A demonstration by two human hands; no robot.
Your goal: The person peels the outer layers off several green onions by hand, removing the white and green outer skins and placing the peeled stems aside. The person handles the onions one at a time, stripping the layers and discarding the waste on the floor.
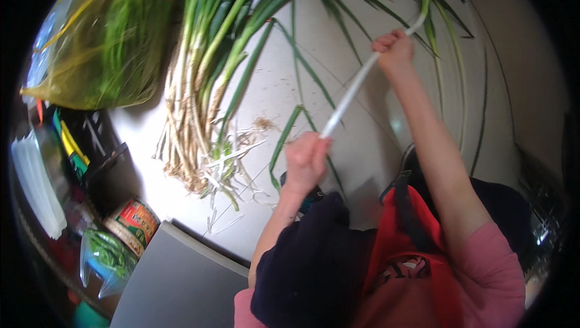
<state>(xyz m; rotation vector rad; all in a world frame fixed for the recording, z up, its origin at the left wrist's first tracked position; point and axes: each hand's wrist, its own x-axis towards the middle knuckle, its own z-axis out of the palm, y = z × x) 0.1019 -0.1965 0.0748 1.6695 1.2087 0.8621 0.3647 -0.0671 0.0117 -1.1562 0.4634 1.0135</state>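
My left hand is closed around the lower end of a long green onion. Farther up its white stalk, my right hand grips it too, so the stalk runs slanting between my fists. Its green leaves extend past the right hand towards the top right. On the tiled floor, left of my hands, lies a pile of green onions with dry outer skins and dirty roots. Peeled skins and root scraps are strewn beside the roots.
A yellow plastic bag of green vegetables stands at the upper left. Below it are a dark container with yellow-and-green handled tools, a round tub with a printed label and a clear bag of greens. A grey panel sits at the bottom.
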